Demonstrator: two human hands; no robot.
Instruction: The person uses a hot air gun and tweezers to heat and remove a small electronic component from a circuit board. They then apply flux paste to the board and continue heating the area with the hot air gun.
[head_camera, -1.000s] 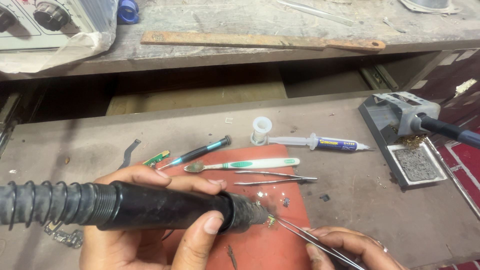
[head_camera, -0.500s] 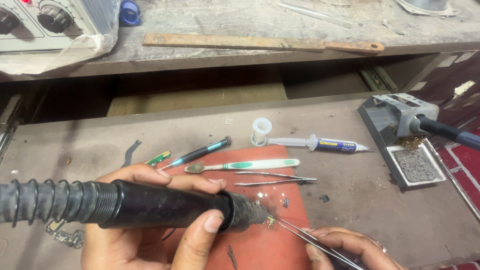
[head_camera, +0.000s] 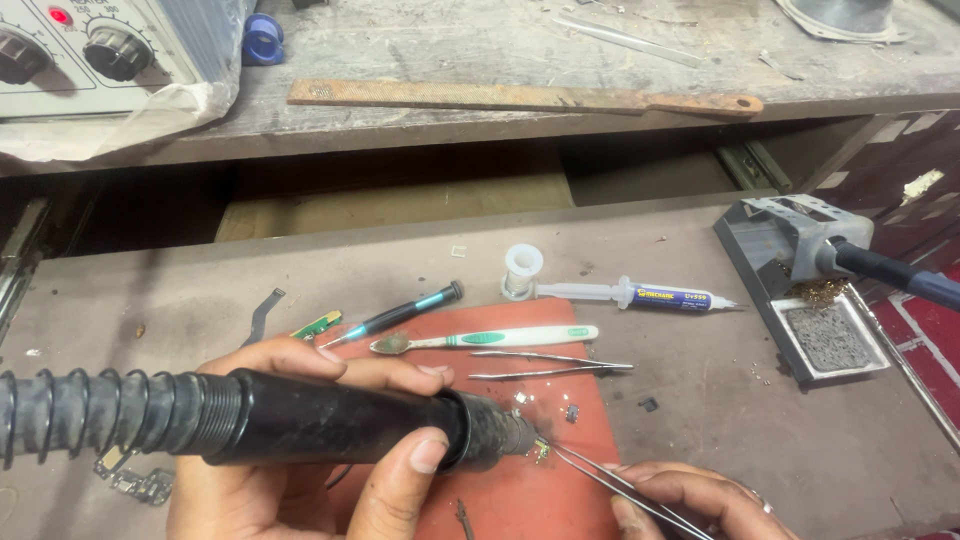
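Note:
My left hand (head_camera: 300, 450) grips a black hot-air wand (head_camera: 330, 428) with a ribbed hose running off to the left. Its metal nozzle points right at a tiny part (head_camera: 541, 450) on the red mat (head_camera: 540, 500). My right hand (head_camera: 690, 500), at the bottom edge, pinches thin metal tweezers (head_camera: 610, 487) whose tips meet that small part just under the nozzle. Small chips and bits lie on the mat around the nozzle tip.
On the mat's far side lie a white and green toothbrush (head_camera: 490, 338), spare tweezers (head_camera: 545, 364) and a black screwdriver (head_camera: 400, 313). A solder spool (head_camera: 522, 268) and syringe (head_camera: 650, 295) sit behind. A soldering iron stand (head_camera: 810, 290) stands at right. A grey control box (head_camera: 90, 50) and long file (head_camera: 520, 97) are on the upper shelf.

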